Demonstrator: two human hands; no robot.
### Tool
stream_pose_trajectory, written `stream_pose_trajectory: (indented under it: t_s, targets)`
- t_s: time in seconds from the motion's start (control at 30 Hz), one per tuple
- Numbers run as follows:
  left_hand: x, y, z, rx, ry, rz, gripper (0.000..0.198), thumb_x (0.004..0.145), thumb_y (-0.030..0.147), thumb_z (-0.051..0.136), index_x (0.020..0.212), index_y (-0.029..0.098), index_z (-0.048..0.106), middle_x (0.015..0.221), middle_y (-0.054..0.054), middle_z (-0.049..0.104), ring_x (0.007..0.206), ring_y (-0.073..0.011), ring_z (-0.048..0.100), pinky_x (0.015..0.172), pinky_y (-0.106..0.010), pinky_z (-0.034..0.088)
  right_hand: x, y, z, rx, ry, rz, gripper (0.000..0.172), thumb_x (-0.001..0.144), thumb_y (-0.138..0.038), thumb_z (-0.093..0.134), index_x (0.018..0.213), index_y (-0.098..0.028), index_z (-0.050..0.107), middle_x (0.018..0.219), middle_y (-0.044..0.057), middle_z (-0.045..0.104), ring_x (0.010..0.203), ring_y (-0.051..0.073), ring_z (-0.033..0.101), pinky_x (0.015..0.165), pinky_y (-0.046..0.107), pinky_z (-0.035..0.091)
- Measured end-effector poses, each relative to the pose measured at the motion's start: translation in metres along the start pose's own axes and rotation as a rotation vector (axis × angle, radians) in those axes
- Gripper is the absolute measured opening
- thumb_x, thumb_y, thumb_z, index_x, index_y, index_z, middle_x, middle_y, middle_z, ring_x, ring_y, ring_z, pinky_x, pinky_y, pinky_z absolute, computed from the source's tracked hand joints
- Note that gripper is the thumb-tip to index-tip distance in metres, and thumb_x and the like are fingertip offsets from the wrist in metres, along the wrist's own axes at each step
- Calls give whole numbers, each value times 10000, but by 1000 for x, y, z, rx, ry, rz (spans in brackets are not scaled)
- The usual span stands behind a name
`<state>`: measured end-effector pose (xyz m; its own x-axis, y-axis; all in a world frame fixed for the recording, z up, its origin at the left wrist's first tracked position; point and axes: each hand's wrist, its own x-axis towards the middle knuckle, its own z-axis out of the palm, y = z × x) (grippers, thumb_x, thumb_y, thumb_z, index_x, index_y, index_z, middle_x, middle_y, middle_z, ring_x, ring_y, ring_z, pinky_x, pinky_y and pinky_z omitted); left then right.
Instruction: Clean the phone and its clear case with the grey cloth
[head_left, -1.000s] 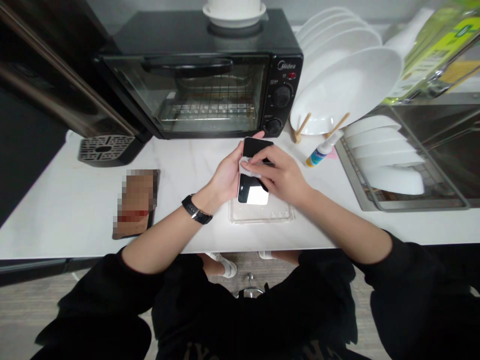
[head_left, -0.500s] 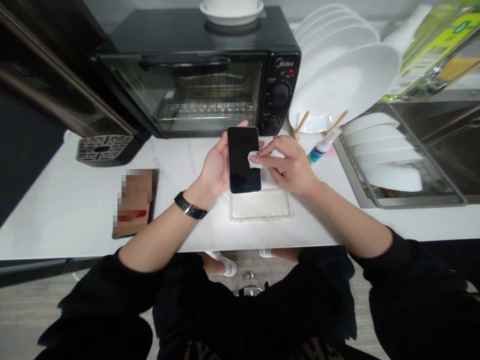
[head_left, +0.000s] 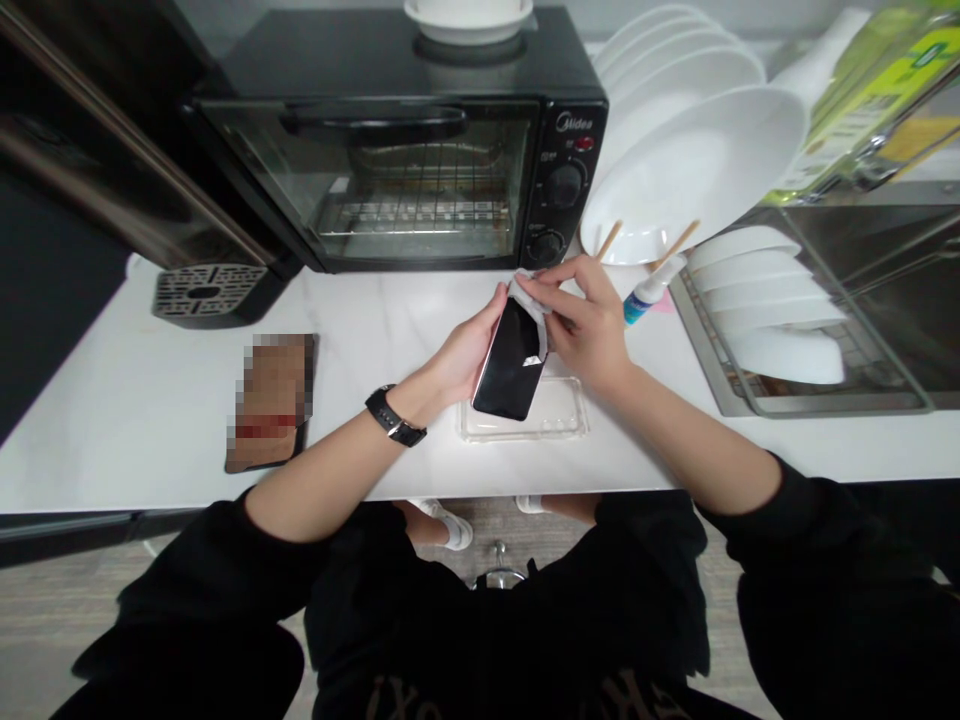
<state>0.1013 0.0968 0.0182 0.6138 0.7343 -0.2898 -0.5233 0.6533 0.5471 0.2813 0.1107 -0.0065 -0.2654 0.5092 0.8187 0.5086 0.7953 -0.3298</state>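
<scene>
A smartphone (head_left: 509, 375) with a dark screen is held by its left edge in my left hand (head_left: 469, 350), tilted with its top leaning to the right. My right hand (head_left: 589, 325) pinches a white wipe (head_left: 531, 300) that is folded over the phone's top right edge and corner. Beneath the phone, a clear phone case (head_left: 559, 410) lies flat on the white counter (head_left: 390, 335). A small white spray bottle (head_left: 643, 296) with a blue label stands to the right of my right hand.
A black toaster oven (head_left: 420, 180) stands behind my hands. At the left lies a second device (head_left: 274, 400) with a blurred-out screen. White plates (head_left: 690, 170) lean in a rack at the back right, beside a sink with stacked bowls (head_left: 780, 320).
The phone has turned clockwise, its top swinging to the right. The wipe has moved from the right side of the screen up to the top right edge. My left hand has shifted right.
</scene>
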Motion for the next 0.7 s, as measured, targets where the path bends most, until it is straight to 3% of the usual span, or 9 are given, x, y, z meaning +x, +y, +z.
stream_pose_trajectory:
  t_s: [0.07, 0.23, 0.47, 0.6, 0.7]
  targets:
    - [-1, -3, 5, -30, 18, 22, 520, 1144, 471, 424, 1559, 213, 602, 1235, -82, 825, 1151, -263, 791, 1027, -394, 636, 0, -5, 3, 38, -12, -17, 386, 1078, -225, 514, 1351, -370, 744, 1114, 50, 693, 1054, 237, 671, 942, 474, 592]
    - [-8, 3, 16, -39, 41, 151, 518, 1152, 436, 405, 1649, 335, 509, 1309, -9, 802, 1223, -225, 770, 1061, -361, 613, -3, -17, 12, 79, -50, -140, 357, 1070, -229, 578, 1345, -401, 727, 1071, 30, 713, 1043, 228, 681, 1066, 522, 579]
    - [-14, 24, 11, 80, 99, 317, 603, 1163, 516, 235, 1736, 361, 335, 1035, -19, 823, 1077, -223, 759, 960, -354, 593, -4, -31, 17, 149, -211, -351, 243, 1079, -197, 585, 1221, -312, 745, 1014, -8, 745, 961, 157, 669, 1133, 488, 578]
    - [-17, 36, 8, 68, 148, 356, 589, 1159, 516, 180, 1730, 448, 306, 1024, 2, 836, 1124, -255, 707, 965, -374, 548, -1, -24, 9, 155, -236, -358, 287, 1082, -185, 547, 1243, -323, 741, 1036, -3, 744, 973, 160, 668, 1132, 514, 556]
    - [-17, 39, 7, 58, 152, 350, 581, 1160, 510, 203, 1722, 440, 334, 1037, -9, 836, 1154, -260, 721, 935, -373, 568, 0, -12, 3, 103, -205, -305, 326, 1073, -201, 528, 1257, -360, 746, 1065, 6, 737, 987, 188, 675, 1125, 566, 537]
